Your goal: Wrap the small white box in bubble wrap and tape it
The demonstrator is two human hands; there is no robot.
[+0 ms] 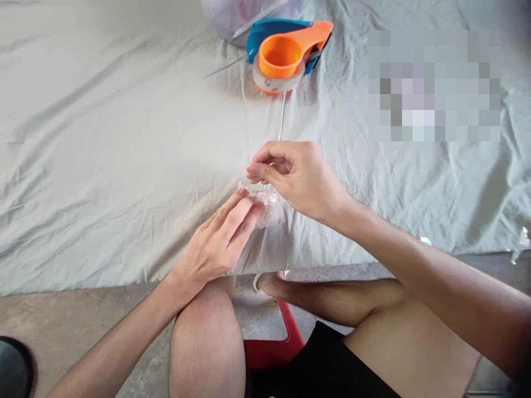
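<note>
Head view. The left hand (218, 243) lies flat, fingers extended, pressing down a small clear plastic packet (269, 207) on the pale sheet (103, 155); it pins rather than grips. The right hand (296, 177) hangs just above the packet, thumb and forefinger pinched on what appears to be a clear strip; the strip itself cannot be made out with certainty. Beyond the right hand sits an orange-and-blue tape dispenser (286, 55). Judgement: hold the packet taut under the left fingers and keep the pinch low, so that the strip lands smooth.
</note>
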